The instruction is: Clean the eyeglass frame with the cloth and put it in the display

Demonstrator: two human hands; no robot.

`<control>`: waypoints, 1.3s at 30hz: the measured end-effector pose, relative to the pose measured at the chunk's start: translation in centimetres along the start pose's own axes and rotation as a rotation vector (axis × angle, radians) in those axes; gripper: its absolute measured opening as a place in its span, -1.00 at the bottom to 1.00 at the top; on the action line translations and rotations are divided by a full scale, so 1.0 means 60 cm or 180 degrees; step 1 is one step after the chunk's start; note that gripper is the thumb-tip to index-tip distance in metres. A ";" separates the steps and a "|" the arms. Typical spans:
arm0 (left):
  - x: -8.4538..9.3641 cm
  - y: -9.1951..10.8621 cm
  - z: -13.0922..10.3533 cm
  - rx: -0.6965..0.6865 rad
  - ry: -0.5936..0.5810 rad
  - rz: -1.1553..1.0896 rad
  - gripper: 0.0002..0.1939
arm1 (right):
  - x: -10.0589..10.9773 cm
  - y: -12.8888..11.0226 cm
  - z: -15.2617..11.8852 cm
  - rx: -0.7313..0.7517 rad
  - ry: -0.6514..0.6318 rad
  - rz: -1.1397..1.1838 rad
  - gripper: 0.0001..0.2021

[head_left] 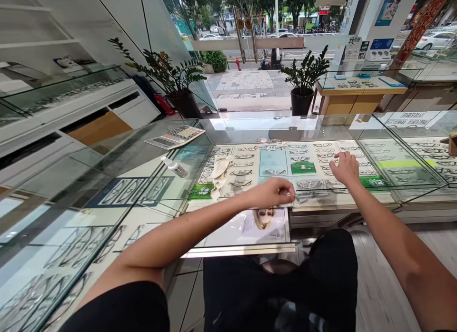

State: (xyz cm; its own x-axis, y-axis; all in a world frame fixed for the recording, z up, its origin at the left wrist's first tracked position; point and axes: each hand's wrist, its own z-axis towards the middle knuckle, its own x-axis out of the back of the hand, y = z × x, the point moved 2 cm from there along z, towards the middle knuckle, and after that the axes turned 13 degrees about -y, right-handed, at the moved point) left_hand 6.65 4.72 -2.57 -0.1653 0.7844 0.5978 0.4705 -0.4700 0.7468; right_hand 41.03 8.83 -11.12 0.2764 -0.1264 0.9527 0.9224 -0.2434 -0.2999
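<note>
Over the glass counter (250, 203) my left hand (274, 193) has its fingers curled together; what they hold, if anything, is too small to make out. My right hand (345, 168) is farther right above the glass, fingers apart and nothing visible in it. Beneath both hands, rows of eyeglasses (240, 183) lie in the display. A crumpled beige cloth (220, 170) rests on the glass left of my left hand, and a small white spray bottle (175, 167) lies beyond it. Below my left hand is a pulled-out drawer with a portrait picture (264, 223).
A calculator-like printed board (176, 136) sits at the counter's far left corner. Another glass case (121, 194) runs along the left. Potted plants (302, 101) flank the glass doors beyond the counter. A wooden block (452, 144) stands at the right edge.
</note>
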 end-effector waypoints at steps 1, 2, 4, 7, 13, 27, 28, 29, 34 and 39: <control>-0.027 -0.003 -0.004 -0.0029 -0.0225 -0.0234 -0.79 | -0.001 0.001 0.000 0.0023 0.0017 0.0014 -0.64; -0.053 -0.011 -0.007 -0.0038 -0.0382 -0.0366 -0.79 | -0.001 0.002 0.001 0.0034 0.0024 0.0019 -0.64; -0.099 -0.042 -0.007 -0.0025 -0.0480 -0.0277 -0.81 | -0.001 0.003 0.001 0.0014 0.0006 -0.0004 -0.64; -0.141 -0.113 0.000 0.0124 -0.0050 0.0471 -0.85 | 0.000 0.003 0.000 -0.0041 -0.0015 -0.0077 -0.64; -0.108 -0.270 0.033 0.0843 0.1529 0.1411 -0.81 | -0.001 0.005 -0.004 0.0057 0.0042 -0.0015 -0.65; 0.025 -0.400 0.178 0.1597 0.2412 0.1169 -0.72 | -0.002 0.003 -0.029 0.0083 0.0122 -0.0049 -0.66; 0.033 -0.403 0.188 0.1656 0.2322 0.1182 -0.72 | -0.001 0.003 -0.031 0.0088 0.0128 -0.0047 -0.66; 0.040 -0.407 0.198 0.1714 0.2224 0.1188 -0.72 | 0.000 0.003 -0.034 0.0090 0.0134 -0.0047 -0.67; 0.053 -0.424 0.235 0.1892 0.1766 0.1229 -0.70 | 0.005 0.002 -0.044 0.0043 0.0101 -0.0074 -0.68; 0.051 -0.428 0.257 0.2056 0.1464 0.1209 -0.70 | 0.008 0.003 -0.048 0.0028 0.0124 -0.0151 -0.68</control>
State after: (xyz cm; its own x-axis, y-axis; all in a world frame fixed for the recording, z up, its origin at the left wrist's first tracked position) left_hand 7.39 25.44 -24.42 -0.1653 0.3153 0.9345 0.9401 -0.2360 0.2459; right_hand 40.54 5.96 -10.85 0.2218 -0.1521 0.9632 0.9366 -0.2416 -0.2538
